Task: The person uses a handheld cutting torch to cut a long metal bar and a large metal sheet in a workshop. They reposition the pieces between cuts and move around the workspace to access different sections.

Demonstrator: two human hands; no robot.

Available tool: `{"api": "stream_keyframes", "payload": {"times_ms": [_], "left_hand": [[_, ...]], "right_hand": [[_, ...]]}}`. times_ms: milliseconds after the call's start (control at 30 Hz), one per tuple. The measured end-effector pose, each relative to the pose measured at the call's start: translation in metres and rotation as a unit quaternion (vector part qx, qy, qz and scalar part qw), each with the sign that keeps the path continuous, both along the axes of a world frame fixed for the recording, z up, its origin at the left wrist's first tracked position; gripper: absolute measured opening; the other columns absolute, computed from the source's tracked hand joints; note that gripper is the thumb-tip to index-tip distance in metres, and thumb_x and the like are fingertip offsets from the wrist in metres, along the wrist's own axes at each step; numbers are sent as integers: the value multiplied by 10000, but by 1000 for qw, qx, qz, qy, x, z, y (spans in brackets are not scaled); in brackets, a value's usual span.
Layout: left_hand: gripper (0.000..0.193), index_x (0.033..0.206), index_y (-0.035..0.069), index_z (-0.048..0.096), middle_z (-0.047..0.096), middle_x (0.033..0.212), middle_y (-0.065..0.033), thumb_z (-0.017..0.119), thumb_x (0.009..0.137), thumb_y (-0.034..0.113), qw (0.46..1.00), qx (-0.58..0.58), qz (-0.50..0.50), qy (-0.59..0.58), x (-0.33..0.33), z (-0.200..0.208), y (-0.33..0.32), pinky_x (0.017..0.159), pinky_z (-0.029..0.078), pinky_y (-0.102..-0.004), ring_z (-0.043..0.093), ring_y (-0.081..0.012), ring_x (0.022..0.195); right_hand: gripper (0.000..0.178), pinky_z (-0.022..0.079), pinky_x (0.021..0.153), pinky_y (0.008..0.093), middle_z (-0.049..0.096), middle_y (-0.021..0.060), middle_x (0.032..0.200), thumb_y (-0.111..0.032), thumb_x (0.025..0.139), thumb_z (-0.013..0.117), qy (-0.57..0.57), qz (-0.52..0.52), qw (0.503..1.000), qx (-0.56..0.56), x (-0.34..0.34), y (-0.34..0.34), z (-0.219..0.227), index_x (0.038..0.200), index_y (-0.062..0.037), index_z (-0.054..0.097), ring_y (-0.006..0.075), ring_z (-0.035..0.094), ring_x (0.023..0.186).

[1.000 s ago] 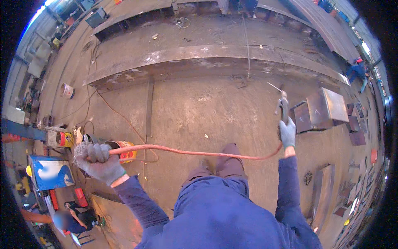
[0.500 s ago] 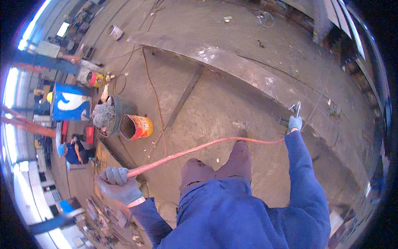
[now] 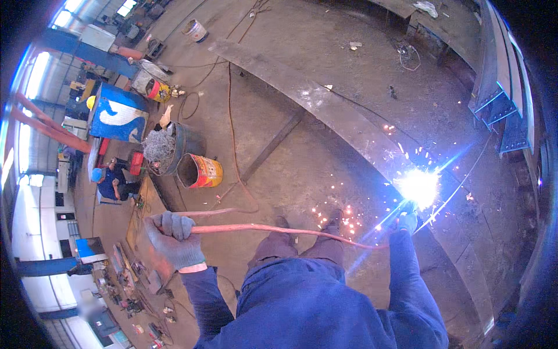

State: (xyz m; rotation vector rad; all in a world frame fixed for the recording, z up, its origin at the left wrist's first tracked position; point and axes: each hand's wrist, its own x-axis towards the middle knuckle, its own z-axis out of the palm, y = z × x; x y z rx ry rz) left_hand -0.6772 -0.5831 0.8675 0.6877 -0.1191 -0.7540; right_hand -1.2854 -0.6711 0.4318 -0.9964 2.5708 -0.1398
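Observation:
A red welding cable (image 3: 279, 229) runs from my gloved left hand (image 3: 176, 238), closed in a fist around it, across my legs toward the right hand. My gloved right hand (image 3: 407, 222) is closed on a welding electrode holder (image 3: 410, 206), mostly lost in the glare. Just beyond it a blinding white-blue arc (image 3: 417, 187) burns at the long flat steel beam (image 3: 325, 104) on the floor. The glare hides the electrode tip and the spot it touches. Sparks (image 3: 349, 221) scatter near my feet.
Left of my legs stand a yellow-and-red bucket (image 3: 206, 171) and a dark drum (image 3: 193, 142) heaped with tangled wire. Farther left a person (image 3: 113, 181) sits low. Steel profiles (image 3: 514, 96) are stacked at the right. A hose (image 3: 231, 122) snakes over the floor.
A bright arc and flying sparks have appeared at my right hand, which is now lower in the picture. My view has shifted; the left hand still grips the cable, which now hangs lower.

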Motion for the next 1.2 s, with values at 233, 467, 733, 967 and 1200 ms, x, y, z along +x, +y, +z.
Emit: {"api": "stream_keyframes", "payload": {"times_ms": [233, 467, 733, 967, 1200], "left_hand": [[474, 709, 180, 365, 248, 543, 48, 444, 1125, 394, 998, -15, -57, -36, 17, 6, 5, 368, 223, -289, 195, -93, 406], [470, 702, 170, 369, 278, 560, 39, 444, 1124, 362, 999, -12, -43, -32, 51, -5, 59, 403, 249, -317, 208, -113, 429], [453, 708, 194, 395, 238, 527, 57, 415, 1130, 358, 997, 36, 56, -24, 148, -54, 147, 352, 205, -283, 174, -89, 389], [392, 775, 192, 441, 264, 517, 58, 529, 1070, 435, 964, 158, 209, 43, 234, -103, 254, 368, 207, -277, 189, -96, 390], [545, 642, 211, 317, 252, 498, 52, 542, 1059, 481, 822, 413, 365, 145, 231, -195, 275, 390, 181, -294, 202, -107, 388]], "right_hand": [[471, 557, 898, 522, 737, 294, 1080, -247, 920, 635, -47, 15, 997, -59, 41, 17, 6, 1288, 46, 608, 453, 720, 1034], [460, 556, 898, 517, 727, 296, 1099, -253, 866, 648, -131, 49, 989, 45, 61, -2, 11, 1172, 91, 653, 429, 723, 1019], [451, 539, 889, 493, 725, 273, 1070, -260, 880, 661, -54, 97, 985, -130, 150, 7, -6, 1221, 34, 651, 436, 713, 1007], [322, 555, 758, 456, 730, 157, 904, -194, 877, 695, -316, 120, 929, -149, 323, -49, 43, 1123, 9, 647, 285, 722, 840], [488, 546, 856, 538, 719, 312, 1038, -334, 875, 688, -177, 382, 905, -66, 517, -150, -118, 1228, -7, 612, 496, 701, 994]]}}
